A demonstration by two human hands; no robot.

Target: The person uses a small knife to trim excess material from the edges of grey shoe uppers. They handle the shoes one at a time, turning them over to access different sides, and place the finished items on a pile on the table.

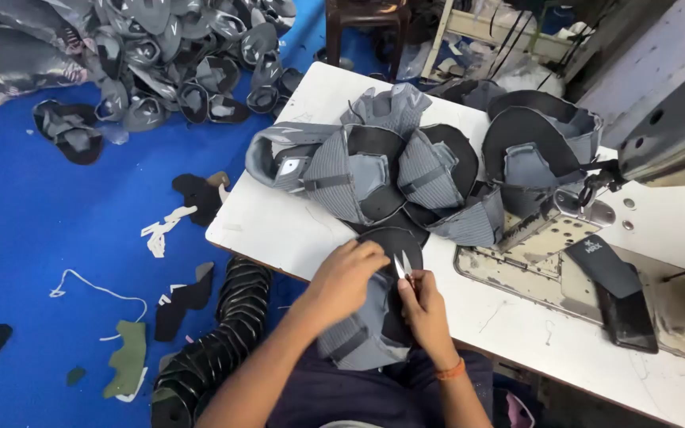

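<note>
My left hand [345, 277] presses on a grey and black shoe upper [362, 329] held at the near edge of the white table [279, 230]. My right hand [423, 311] grips small thread snips [400, 269] whose metal tip points up at the upper's black lining. A chain of several sewn grey uppers [374, 170] spreads across the table just beyond my hands, reaching to the sewing machine.
A sewing machine [660, 103] with its worn metal plate [533, 261] stands at the right, a black piece [612, 289] lying on it. A large heap of grey uppers [168, 63] lies on the blue floor [33, 222] at left, with scraps and a stack of black pieces [216, 341].
</note>
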